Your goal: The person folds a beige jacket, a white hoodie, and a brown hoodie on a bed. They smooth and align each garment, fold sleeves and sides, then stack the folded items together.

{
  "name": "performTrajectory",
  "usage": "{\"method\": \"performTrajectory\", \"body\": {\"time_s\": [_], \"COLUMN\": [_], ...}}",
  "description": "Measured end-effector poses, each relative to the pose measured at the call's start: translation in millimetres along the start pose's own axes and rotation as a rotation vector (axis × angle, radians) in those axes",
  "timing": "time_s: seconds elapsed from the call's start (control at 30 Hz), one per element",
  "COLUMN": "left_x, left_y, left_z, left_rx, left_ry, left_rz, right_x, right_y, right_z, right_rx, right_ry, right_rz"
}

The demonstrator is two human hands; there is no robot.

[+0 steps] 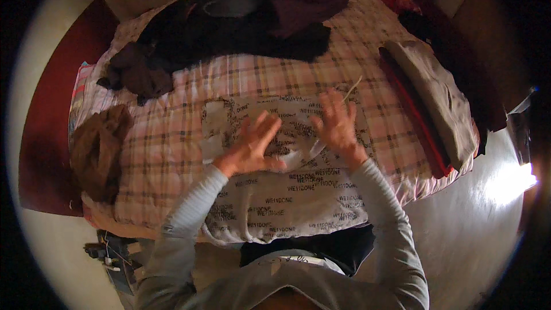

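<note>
A light grey garment (pixel 284 206) with black lettering printed all over it lies spread on the bed in front of me, its near end hanging at the bed's edge. My left hand (pixel 256 146) is over its left half, fingers spread and holding nothing. Over the upper right part is my right hand (pixel 336 122), also with fingers apart; both hands look slightly blurred, and I cannot tell how firmly they touch the cloth. A pale cord (pixel 354 87) sticks out beyond the right fingers. Between the hands, the fabric is rumpled, with a whitish strip (pixel 317 148) showing.
A plaid bedsheet (pixel 185 137) covers the bed. Dark clothes (pixel 206 34) are heaped at the far side, a brown cloth (pixel 101 150) lies left, and folded clothes (pixel 430 99) are stacked right. The dark red bed board (pixel 51 137) rises at left; power plugs (pixel 107 258) sit below.
</note>
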State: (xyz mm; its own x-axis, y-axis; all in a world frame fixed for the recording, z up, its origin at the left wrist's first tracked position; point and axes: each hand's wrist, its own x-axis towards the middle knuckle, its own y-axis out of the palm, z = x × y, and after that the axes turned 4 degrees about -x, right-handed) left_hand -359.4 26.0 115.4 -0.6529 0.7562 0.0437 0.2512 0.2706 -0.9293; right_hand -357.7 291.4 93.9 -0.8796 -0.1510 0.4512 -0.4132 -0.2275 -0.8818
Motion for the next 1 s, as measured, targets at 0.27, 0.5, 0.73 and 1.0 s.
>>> {"method": "performTrajectory", "body": {"time_s": [0.27, 0.5, 0.73, 1.0], "left_x": [-69, -48, -49, -59], "left_y": [23, 21, 27, 27], "left_z": [-13, -12, -23, -16], "left_rx": [-0.19, -0.057, 0.06, -0.418], "left_ry": [-0.019, 0.083, 0.068, 0.208], "left_rz": [-0.369, -0.471, -0.371, -0.315], "right_x": [-54, -36, -52, -60], "right_y": [-30, -26, -14, -27], "right_z": [28, 59, 64, 55], "right_rx": [0.507, 0.402, 0.212, 0.468], "right_ry": [-0.298, -0.4, -0.635, -0.713], "right_rz": [0.188, 0.053, -0.086, 0.258]}}
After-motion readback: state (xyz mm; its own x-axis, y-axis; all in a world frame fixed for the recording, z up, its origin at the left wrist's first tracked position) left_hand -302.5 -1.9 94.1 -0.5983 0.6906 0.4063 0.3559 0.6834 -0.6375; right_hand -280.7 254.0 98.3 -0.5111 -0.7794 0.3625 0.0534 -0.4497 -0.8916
